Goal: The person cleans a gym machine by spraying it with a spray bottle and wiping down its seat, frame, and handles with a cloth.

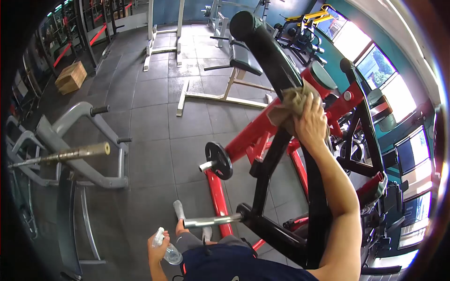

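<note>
My right hand (311,122) presses a crumpled olive-brown cloth (291,105) against the upper frame of a red and black weight machine (255,126), close to where a black tube meets the red arm. Low at my left side, my left hand (157,247) grips a clear spray bottle (172,255) with a white trigger head. A bare metal weight peg (213,220) sticks out from the machine between my two hands. Farther forward, a small black weight plate (218,160) sits on another peg.
Left of me stands a grey rack (89,154) with a barbell (84,153) end jutting toward me. A padded bench (244,58) on a white frame stands ahead. A wooden box (71,77) rests on the tiled floor (150,154) at the far left. More machines line the windowed wall.
</note>
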`<state>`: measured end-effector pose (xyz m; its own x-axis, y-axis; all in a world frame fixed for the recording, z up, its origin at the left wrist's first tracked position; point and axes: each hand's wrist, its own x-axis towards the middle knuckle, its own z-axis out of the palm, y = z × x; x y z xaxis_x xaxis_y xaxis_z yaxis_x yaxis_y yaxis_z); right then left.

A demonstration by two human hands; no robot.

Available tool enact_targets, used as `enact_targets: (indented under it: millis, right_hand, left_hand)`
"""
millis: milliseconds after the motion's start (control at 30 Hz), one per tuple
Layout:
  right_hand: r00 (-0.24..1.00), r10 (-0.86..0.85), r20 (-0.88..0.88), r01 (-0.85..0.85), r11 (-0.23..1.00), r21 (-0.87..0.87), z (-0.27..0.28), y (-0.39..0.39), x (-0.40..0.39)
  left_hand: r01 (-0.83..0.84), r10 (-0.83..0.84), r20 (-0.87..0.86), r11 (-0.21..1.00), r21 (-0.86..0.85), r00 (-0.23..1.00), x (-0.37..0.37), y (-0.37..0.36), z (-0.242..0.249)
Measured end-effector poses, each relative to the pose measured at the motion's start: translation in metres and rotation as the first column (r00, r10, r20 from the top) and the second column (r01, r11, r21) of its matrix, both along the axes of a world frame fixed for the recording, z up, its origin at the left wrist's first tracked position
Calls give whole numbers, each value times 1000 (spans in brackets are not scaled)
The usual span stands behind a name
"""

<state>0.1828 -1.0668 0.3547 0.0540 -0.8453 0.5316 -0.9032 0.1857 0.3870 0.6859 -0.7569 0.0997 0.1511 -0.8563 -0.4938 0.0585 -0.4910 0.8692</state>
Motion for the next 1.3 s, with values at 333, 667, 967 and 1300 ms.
enact_targets:
  millis: [333,667,967,1300]
  right_hand:
    - [857,82,508,66,961,-267,92,-323,101]
    - [941,33,-338,-37,999,-5,22,-190,87]
    - [739,171,-651,37,955,293,-14,-205,79]
    - [764,-645,-17,523,604,601,-154,-89,89]
  left_hand:
    - [336,-296,214,924,-182,931,18,-182,-45]
    - [403,-402,48,915,-20,914,35,-245,-62]
    - [558,-557,35,829,-35,830,16,-271,-56]
    - [604,-600,-76,794,63,797,24,-261,-69]
